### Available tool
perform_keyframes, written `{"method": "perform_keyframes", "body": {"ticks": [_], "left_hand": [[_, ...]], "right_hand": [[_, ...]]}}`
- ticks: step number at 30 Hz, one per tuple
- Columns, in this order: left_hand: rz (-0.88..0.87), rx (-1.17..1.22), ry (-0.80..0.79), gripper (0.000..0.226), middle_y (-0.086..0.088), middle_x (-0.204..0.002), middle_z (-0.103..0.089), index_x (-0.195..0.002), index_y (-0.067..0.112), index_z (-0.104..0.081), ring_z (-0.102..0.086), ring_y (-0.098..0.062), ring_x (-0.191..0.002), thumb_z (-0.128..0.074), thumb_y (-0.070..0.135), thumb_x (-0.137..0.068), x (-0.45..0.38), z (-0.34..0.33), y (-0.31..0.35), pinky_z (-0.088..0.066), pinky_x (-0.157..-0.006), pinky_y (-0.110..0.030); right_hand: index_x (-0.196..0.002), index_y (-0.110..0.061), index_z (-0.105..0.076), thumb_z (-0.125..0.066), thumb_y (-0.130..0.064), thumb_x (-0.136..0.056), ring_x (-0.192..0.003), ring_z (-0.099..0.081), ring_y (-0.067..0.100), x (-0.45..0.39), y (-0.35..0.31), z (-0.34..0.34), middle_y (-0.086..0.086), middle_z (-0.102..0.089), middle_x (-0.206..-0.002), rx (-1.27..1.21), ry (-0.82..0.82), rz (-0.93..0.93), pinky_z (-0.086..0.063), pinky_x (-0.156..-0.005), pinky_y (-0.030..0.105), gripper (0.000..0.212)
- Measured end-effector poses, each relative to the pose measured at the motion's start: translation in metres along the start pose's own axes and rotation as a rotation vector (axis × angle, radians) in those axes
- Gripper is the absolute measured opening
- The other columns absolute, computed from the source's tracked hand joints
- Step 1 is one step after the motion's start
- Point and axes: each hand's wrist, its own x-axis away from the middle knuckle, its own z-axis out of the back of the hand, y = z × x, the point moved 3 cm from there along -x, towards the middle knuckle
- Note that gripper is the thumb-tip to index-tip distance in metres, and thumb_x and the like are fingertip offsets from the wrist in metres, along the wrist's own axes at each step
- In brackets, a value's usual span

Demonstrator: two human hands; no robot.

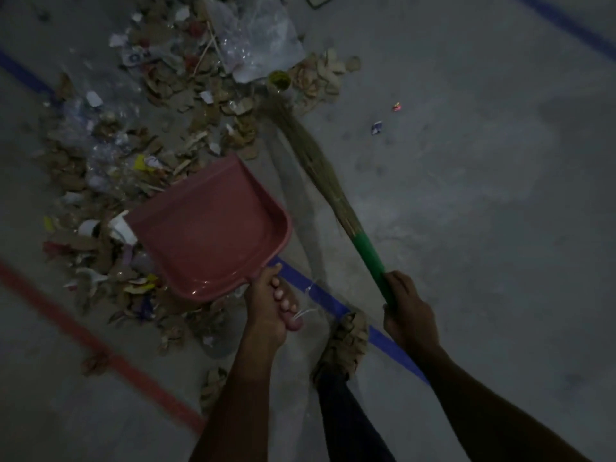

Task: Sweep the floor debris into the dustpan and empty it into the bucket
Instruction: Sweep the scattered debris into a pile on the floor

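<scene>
We have the dustpan [206,228] in our left hand [266,308], fingers curled round its short handle at the rear edge, and the broom [333,181] in our right hand [406,315], which grips the green handle low down. The pan looks empty and is thin plastic, so we judge it light and fairly stiff, likely to skid or lift unless its front lip is pressed flat to the floor [483,195]; the handle is the only sensible hold. The broom's long bristles are soft and springy, good for flicking, weak against anything heavy. The debris [133,155] lies heaped just beyond and left of the pan: mostly torn cardboard scraps, paper bits, a broken white cup and clear plastic film [260,38]. All of it looks light, and the film may cling or billow rather than slide. A yellow-green lid [279,80] lies at the bristle tips. Two small scraps [386,118] lie well apart to the right. Our foot [346,345] stands on the blue tape line [333,305], near the pan. No bucket is in view.
</scene>
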Motion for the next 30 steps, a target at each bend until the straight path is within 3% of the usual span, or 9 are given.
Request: {"method": "perform_keyframes", "body": {"ticks": [4,9,14,18,21,23,26,30], "left_hand": [[-0.003,-0.001,-0.03,0.036,0.006,-0.039,-0.029,-0.064,0.019,-0.035,-0.027,-0.009,-0.028,-0.05,0.016,-0.097,-0.003,-0.041,0.0,-0.024,-0.035,-0.016],[0.015,-0.026,-0.14,0.036,0.005,-0.039,-0.03,-0.063,0.018,-0.035,-0.027,-0.01,-0.027,-0.047,0.014,-0.097,-0.014,-0.087,-0.007,-0.025,-0.033,-0.016],[0.03,-0.104,-0.193,0.036,0.005,-0.041,-0.033,-0.06,0.02,-0.04,-0.028,-0.011,-0.031,-0.055,0.017,-0.092,-0.032,-0.107,-0.01,-0.027,-0.035,-0.02],[0.066,-0.078,-0.232,0.037,0.005,-0.042,-0.033,-0.058,0.021,-0.04,-0.028,-0.011,-0.032,-0.057,0.018,-0.09,-0.049,-0.109,-0.006,-0.027,-0.037,-0.02],[0.075,-0.083,-0.195,0.04,0.004,-0.042,-0.032,-0.056,0.02,-0.039,-0.028,-0.011,-0.031,-0.056,0.015,-0.092,-0.053,-0.111,0.001,-0.027,-0.036,-0.018],[0.071,-0.085,-0.169,0.042,0.004,-0.041,-0.031,-0.055,0.02,-0.039,-0.027,-0.01,-0.03,-0.054,0.015,-0.094,-0.054,-0.112,0.011,-0.026,-0.035,-0.017],[0.087,-0.042,-0.15,0.041,0.005,-0.039,-0.03,-0.057,0.019,-0.036,-0.026,-0.009,-0.029,-0.049,0.012,-0.096,-0.051,-0.113,0.032,-0.023,-0.035,-0.017],[0.048,0.017,-0.123,0.036,0.005,-0.04,-0.028,-0.063,0.018,-0.033,-0.026,-0.01,-0.029,-0.045,0.011,-0.096,-0.06,-0.108,0.075,-0.025,-0.034,-0.016]], "right_hand": [[-0.137,-0.008,-0.048,-0.072,-0.002,-0.071,-0.071,-0.06,0.025,-0.025,0.027,0.038,0.005,-0.044,-0.139,-0.013,0.118,-0.04,-0.051,-0.048,0.033,0.07],[-0.139,-0.01,-0.043,-0.067,-0.001,-0.076,-0.073,-0.058,0.027,-0.083,0.06,0.072,0.005,-0.039,-0.141,0.021,0.193,-0.176,-0.055,-0.054,0.04,0.067],[-0.132,-0.005,-0.04,-0.067,-0.006,-0.079,-0.066,-0.056,0.031,-0.149,0.075,0.086,0.01,-0.032,-0.141,0.141,0.045,-0.313,-0.055,-0.058,0.043,0.059],[-0.133,-0.007,-0.037,-0.07,-0.008,-0.08,-0.063,-0.053,0.027,-0.174,0.058,0.07,0.009,-0.029,-0.141,0.174,-0.089,-0.239,-0.052,-0.055,0.038,0.062],[-0.136,-0.012,-0.038,-0.068,-0.007,-0.078,-0.061,-0.05,0.024,-0.182,0.041,0.054,0.005,-0.029,-0.144,0.14,-0.142,-0.089,-0.039,-0.049,0.03,0.066],[-0.138,-0.014,-0.041,-0.066,-0.008,-0.076,-0.067,-0.055,0.029,-0.182,0.027,0.046,0.004,-0.034,-0.144,0.106,-0.164,0.023,-0.043,-0.051,0.033,0.068],[-0.139,-0.011,-0.045,-0.063,-0.01,-0.075,-0.071,-0.059,0.03,-0.167,0.007,0.042,0.008,-0.042,-0.14,0.054,-0.116,0.134,-0.051,-0.052,0.036,0.066],[-0.139,-0.005,-0.046,-0.068,-0.004,-0.075,-0.075,-0.061,0.028,-0.144,-0.011,0.049,0.012,-0.044,-0.141,0.026,-0.005,0.094,-0.052,-0.051,0.032,0.068]]}}
